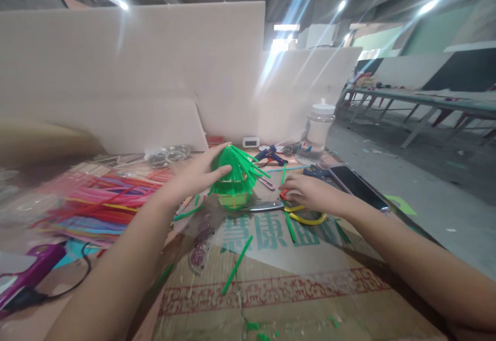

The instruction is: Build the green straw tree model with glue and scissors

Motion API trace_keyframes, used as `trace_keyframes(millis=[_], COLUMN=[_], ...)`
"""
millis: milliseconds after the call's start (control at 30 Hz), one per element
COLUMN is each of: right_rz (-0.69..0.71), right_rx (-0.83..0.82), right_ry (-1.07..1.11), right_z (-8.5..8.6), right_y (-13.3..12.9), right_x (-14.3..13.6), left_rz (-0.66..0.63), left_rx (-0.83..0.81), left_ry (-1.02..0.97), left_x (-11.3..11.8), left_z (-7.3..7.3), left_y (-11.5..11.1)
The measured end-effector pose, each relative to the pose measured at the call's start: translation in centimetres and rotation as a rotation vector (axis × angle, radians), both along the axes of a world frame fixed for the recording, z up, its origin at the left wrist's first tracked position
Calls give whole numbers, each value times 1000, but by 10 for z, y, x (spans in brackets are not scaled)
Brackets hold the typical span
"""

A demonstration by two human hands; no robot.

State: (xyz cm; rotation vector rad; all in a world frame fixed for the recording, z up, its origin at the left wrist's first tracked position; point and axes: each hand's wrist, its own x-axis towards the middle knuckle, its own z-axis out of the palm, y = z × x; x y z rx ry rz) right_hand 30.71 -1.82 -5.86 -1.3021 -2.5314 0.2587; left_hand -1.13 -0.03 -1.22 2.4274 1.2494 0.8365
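Note:
My left hand (215,168) is wrapped round the left side of a small green model (234,175) with a cone-shaped top of green strips and a yellowish-green base. My right hand (300,191) has bent fingers at a small red-orange item (284,194), mostly hidden. Just below that hand lie scissors with yellow handles (308,220), their blades pointing left towards the model's base. A green strip (290,227) passes under the scissors. Another green strip (237,266) lies on the cardboard (310,310) nearer to me.
Colourful strips (112,201) and a purple glue gun (39,263) lie at left. Behind the model are a blue glue gun (271,155) and a white device (250,142). A clear bottle (315,132), dark-handled scissors (318,172) and a phone (358,187) are at right.

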Motion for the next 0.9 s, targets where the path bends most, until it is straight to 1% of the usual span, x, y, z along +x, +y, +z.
trace_keyframes(millis=[67,100,167,267,333,367,500,567,700,900], right_rz=[-69,-95,-69,-50,-35,-25,3,17,71,191], right_rx=[6,-22,-155,-249,-317,-376,-700,-809,-884,-1019], right_ry=[223,355,565,703,769,823,1084,1181,1316,1280], right_z=[6,8,10,9,7,5,-8,-15,-23,-16], right_y=[-2,-3,-5,-4,-3,-3,-4,-5,-5,-6], right_x=[-16,-26,-48,-76,-88,-92,-101,-104,-106,-102], left_rz=[20,29,57,106,124,126,121,112,93,83], left_rx=[13,24,49,73,81,85,108,117,136,158], left_ry=[-13,-19,-35,-83,-112,-117,-100,-87,-48,-24], left_x=[0,1,5,12,15,17,19,20,22,23], left_z=[-1,-1,-2,-4,-5,-5,-5,-4,-4,-5], left_y=[1,0,-1,-3,-5,-6,-9,-10,-13,-14])
